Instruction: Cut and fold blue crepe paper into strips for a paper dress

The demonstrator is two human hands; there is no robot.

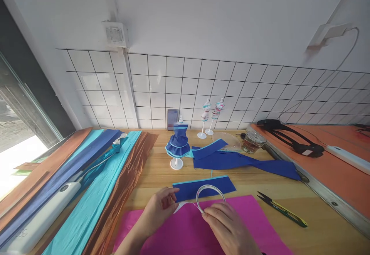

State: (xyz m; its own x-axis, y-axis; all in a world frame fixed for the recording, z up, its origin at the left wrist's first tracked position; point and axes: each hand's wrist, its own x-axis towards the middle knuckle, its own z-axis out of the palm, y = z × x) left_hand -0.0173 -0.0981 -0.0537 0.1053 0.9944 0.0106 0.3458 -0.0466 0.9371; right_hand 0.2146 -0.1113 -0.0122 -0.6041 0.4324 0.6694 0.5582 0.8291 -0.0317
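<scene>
My right hand [229, 226] grips a thin white roll of tape [210, 187] by its lower edge, with the ring standing upright. From the roll a white strip of tape [185, 203] curves left to my left hand [159, 208], where finger and thumb pinch its end. Both hands are above a magenta sheet [185, 232]. Just behind them lies a dark blue fabric strip [222, 185] with a light blue edge, partly hidden by the tape ring. Farther back, a small dress form wears a blue tiered dress [177, 141].
To the right lie yellow-and-black thread snips [281, 208]. More blue fabric [219, 160] stretches behind, near a glass jar [253, 141] and two small patterned dress forms [205, 112]. At left are coloured paper strips [101, 193] and a white power strip [49, 216].
</scene>
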